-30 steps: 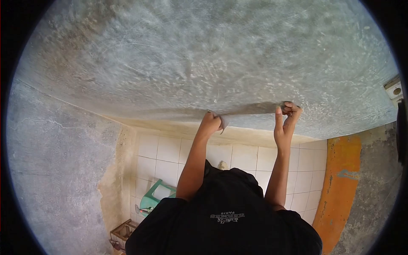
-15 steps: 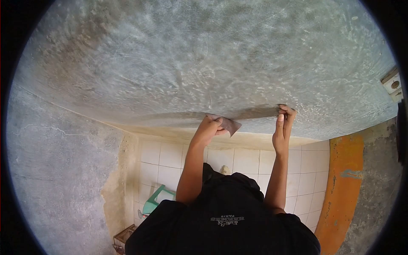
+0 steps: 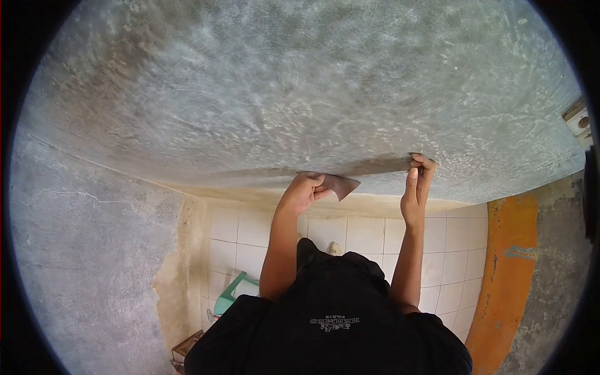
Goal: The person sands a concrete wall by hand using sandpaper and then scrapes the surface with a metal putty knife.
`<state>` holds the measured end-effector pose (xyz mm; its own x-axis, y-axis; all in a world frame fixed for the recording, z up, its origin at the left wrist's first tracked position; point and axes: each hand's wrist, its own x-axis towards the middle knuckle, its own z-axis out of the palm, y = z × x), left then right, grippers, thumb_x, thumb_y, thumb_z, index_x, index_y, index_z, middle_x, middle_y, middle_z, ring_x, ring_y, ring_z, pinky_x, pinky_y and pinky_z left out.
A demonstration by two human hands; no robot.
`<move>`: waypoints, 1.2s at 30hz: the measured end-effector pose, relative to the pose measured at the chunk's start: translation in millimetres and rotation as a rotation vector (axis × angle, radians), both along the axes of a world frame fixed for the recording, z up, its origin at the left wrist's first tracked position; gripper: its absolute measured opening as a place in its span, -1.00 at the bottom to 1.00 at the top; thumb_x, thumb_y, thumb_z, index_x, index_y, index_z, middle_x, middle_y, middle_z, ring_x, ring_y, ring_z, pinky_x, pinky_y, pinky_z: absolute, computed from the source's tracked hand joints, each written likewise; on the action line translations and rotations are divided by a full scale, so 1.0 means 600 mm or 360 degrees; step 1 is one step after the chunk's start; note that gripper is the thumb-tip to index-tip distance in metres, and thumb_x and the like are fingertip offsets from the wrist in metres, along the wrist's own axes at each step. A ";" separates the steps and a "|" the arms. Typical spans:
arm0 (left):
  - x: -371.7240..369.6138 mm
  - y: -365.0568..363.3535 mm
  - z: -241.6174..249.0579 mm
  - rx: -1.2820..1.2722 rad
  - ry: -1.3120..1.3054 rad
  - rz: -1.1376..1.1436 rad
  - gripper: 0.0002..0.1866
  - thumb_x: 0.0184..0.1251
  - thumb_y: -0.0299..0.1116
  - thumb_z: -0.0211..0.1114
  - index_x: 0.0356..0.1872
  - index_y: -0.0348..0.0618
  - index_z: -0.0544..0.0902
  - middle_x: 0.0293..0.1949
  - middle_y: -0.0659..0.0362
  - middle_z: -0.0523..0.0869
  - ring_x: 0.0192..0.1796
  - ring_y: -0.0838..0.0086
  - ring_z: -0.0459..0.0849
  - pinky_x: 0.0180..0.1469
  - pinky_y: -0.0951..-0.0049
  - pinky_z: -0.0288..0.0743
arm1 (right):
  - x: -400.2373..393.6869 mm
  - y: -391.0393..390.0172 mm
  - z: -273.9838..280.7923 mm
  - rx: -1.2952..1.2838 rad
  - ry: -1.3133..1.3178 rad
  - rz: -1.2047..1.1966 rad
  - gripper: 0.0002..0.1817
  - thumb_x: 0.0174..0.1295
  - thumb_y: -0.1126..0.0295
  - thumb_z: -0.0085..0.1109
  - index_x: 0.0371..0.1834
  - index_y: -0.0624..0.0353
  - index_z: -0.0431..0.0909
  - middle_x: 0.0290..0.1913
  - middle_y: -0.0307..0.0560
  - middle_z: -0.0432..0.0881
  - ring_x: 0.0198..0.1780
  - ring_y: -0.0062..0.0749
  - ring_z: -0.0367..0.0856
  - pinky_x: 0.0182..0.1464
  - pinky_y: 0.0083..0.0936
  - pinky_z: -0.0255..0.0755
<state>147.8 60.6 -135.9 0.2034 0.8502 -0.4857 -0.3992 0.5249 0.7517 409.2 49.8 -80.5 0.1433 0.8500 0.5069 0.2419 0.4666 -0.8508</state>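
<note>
My left hand (image 3: 301,192) is closed on a brown sheet of sandpaper (image 3: 340,184), pinched between thumb and fingers. The sheet's far edge is against the grey wall (image 3: 300,94), and its free corner bends away toward me. To the right, my right hand (image 3: 419,181) rests its fingertips on the same wall. Its fingers are extended, the thumb stands apart, and it holds nothing that I can see. A dark shadow streak runs along the wall between the two hands.
A second grey wall (image 3: 94,250) with a crack stands at left. White tiles (image 3: 250,225) cover the floor below. A green plastic chair (image 3: 232,292) is at lower left, an orange-painted strip (image 3: 512,262) at right, and a white wall socket (image 3: 580,122) at far right.
The left hand and the sandpaper have shifted very slightly, with the sheet's free corner a little farther right. My right hand stays on the wall in the same spot.
</note>
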 end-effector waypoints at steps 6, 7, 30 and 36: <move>-0.020 -0.002 0.013 0.0012 -0.0129 -0.0050 -0.88 0.37 -0.45 0.17 -0.23 -0.32 0.55 -0.29 0.20 0.60 -0.26 0.53 0.66 -0.07 0.43 0.68 | 0.004 -0.002 -0.003 -0.0025 -0.0021 0.0003 -0.65 0.48 0.20 -0.16 0.13 0.22 0.31 -0.07 -0.15 0.28 -0.04 -0.44 0.26 0.14 -0.46 0.17; -0.013 -0.003 0.023 -0.0001 -0.0111 -0.0024 -0.88 0.37 -0.45 0.17 -0.23 -0.32 0.55 -0.29 0.20 0.60 -0.27 0.53 0.66 -0.07 0.43 0.69 | 0.003 0.000 -0.003 -0.0022 -0.0027 -0.0004 -0.65 0.48 0.20 -0.16 0.13 0.22 0.30 -0.07 -0.15 0.28 -0.04 -0.44 0.26 0.14 -0.46 0.17; -0.033 0.002 -0.030 -0.0124 -0.0545 0.0065 -0.89 0.34 -0.56 0.10 -0.25 -0.41 0.55 -0.33 0.12 0.63 -0.31 0.40 0.72 -0.12 0.49 0.70 | 0.006 -0.001 -0.001 -0.0023 -0.0027 0.0025 -0.67 0.45 0.23 -0.11 0.11 0.23 0.33 -0.09 -0.13 0.29 -0.08 -0.45 0.27 0.10 -0.48 0.19; -0.052 0.002 -0.061 -0.0110 -0.0752 0.0032 -0.87 0.33 -0.55 0.09 -0.25 -0.41 0.58 -0.31 0.11 0.67 -0.32 0.38 0.72 -0.16 0.49 0.70 | 0.012 0.000 -0.003 0.0037 -0.0094 0.0026 -0.65 0.44 0.22 -0.10 0.11 0.25 0.32 -0.10 -0.12 0.28 -0.10 -0.42 0.26 0.08 -0.47 0.19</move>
